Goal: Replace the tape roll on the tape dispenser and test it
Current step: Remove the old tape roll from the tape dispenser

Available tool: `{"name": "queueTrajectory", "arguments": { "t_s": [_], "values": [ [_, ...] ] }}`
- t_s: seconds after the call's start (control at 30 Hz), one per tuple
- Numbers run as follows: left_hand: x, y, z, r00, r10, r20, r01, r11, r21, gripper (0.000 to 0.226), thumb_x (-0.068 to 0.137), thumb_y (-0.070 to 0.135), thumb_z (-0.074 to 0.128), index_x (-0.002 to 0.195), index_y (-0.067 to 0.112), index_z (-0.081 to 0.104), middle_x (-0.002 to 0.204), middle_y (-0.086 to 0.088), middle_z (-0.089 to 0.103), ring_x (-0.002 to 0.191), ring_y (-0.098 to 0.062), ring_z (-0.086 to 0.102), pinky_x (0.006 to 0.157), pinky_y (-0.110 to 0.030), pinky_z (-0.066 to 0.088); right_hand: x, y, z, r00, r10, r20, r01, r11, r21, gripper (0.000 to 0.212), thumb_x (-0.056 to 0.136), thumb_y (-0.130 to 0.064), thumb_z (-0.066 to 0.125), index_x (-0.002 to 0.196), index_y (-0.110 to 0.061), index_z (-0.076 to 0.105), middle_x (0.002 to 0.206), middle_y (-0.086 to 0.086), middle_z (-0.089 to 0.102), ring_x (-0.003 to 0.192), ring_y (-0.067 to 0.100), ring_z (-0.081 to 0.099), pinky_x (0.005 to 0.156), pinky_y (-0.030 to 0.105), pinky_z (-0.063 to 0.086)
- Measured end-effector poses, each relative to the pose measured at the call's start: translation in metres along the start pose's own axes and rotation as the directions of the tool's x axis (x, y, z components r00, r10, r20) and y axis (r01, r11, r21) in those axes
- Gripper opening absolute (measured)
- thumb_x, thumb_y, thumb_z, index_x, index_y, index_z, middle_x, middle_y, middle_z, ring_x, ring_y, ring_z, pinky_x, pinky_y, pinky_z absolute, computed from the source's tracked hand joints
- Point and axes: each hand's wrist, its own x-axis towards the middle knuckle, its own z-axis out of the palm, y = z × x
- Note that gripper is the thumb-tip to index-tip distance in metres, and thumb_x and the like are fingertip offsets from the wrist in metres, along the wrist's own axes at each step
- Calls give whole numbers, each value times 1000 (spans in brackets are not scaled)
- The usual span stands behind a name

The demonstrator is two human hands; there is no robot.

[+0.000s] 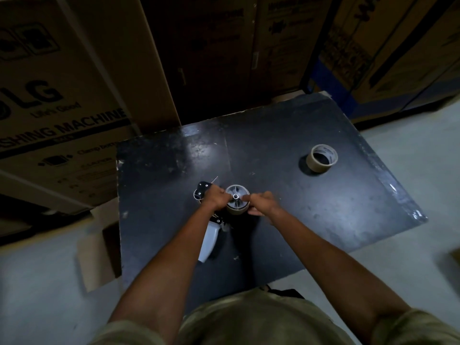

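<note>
A hand-held tape dispenser (208,241) lies on its side on the black table (323,210), its pale handle pointing toward me and its black head at the far left. A brown tape roll (237,209) sits on the dispenser's grey spoked hub (236,194). My left hand (214,199) grips the dispenser frame just left of the hub. My right hand (262,203) pinches the right side of that roll. A second tape roll (321,158), mostly bare core, lies flat at the table's far right.
Large cardboard appliance boxes (57,115) stand behind and to the left of the table. A small open carton (98,247) sits on the pale floor by the table's left edge. Blue shelving (333,78) shows at the back right.
</note>
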Motion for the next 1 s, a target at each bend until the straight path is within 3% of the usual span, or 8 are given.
{"name": "queueTrajectory", "arguments": {
  "t_s": [0.1,0.2,0.37,0.5,0.63,0.83,0.9,1.0],
  "values": [
    [0,0,3,1000,-3,-8,3,1000,0,22,82,19,70,69,2,66,69,-9,60,67,-18,54,62,-26,39,2,1,2,1000,17,-17,-17,1000,8,25,73,-19,79,90,-2,76,101,18,78,95,24,75,70,32,61],
    [1,0,4,1000,5,-22,-4,1000,11,24,82,19,68,87,-4,72,75,-10,62,73,-18,57,65,-25,40,3,0,4,999,19,-37,-18,1000,17,28,67,-21,77,87,-1,77,96,17,78,92,24,76,68,31,61],
    [0,1,3,999,6,-33,-5,1000,14,20,82,18,66,84,-1,71,74,-9,61,72,-19,56,64,-25,40,0,-3,8,998,-14,-67,13,1000,-14,32,61,-25,76,83,0,77,91,19,78,87,26,77,64,33,61],
    [0,2,4,999,18,-49,-17,1000,17,14,82,18,65,76,6,67,69,-6,59,69,-19,54,57,-25,38,6,-1,9,990,-88,-112,71,987,-143,49,46,-41,73,71,1,76,74,15,77,76,27,77,72,46,64],
    [2,0,7,998,1,-65,-2,1000,-18,13,80,16,65,70,9,64,62,-4,55,67,-19,52,53,-26,36,-1,-5,10,974,-153,-165,105,958,-267,37,61,-36,74,64,1,72,56,6,63,58,18,65,69,43,61],
    [3,3,8,995,-52,-81,50,998,-29,23,79,17,62,89,-1,71,88,-15,69,85,-27,64,67,-28,42,-10,-14,9,963,-213,-165,137,915,-380,37,76,-30,74,72,7,72,58,8,59,60,15,56,62,31,50],
    [3,5,7,993,-73,-88,73,997,-7,28,79,20,61,98,0,70,103,-18,70,99,-32,65,75,-31,47,-10,-15,7,961,-223,-162,138,898,-417,34,76,-30,74,63,1,69,57,6,57,61,14,55,60,29,45],
    [2,5,8,993,-69,-94,72,997,29,32,85,23,59,105,0,69,111,-20,69,105,-35,63,84,-35,50,-6,-18,3,968,-191,-161,108,902,-417,40,69,-37,80,46,-12,57,52,3,59,54,12,60,61,28,52]
  ]
}}
